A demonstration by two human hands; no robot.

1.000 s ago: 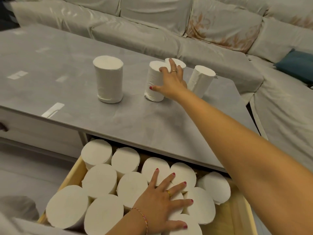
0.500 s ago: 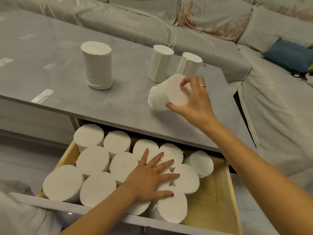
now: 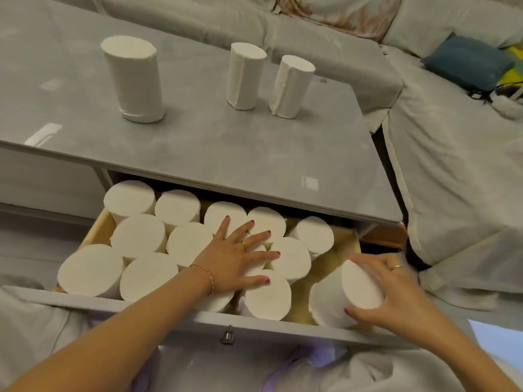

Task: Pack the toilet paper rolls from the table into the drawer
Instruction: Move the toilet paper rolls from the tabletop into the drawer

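Nearest the camera, the right hand (image 3: 393,295) grips a toilet paper roll (image 3: 343,297), thumb curled at the near side of its flat end face and fingers wrapped over the far rim. The roll is tilted, its lower end already down in the drawer (image 3: 271,325), just behind the front panel and in the bare wooden corner to the right of everything packed.

To finish this step well, I would tip the roll upright as it goes down, so its end face sits level with the others, then slide it left until it touches the nearest packed roll (a gap here wastes room for what is left).

Just beyond and left of those fingers, the left hand (image 3: 240,258) lies flat with fingers spread, pressing down on the packed rolls (image 3: 138,236) and holding nothing; it seems to be keeping them from leaning into the free space.

The rolls are plain white, coreless-looking cylinders with soft, slightly ragged end faces, standing close together.

Farthest from both hands, three upright rolls (image 3: 133,80) wait on the grey table (image 3: 226,145), one alone at left and two near each other at right.
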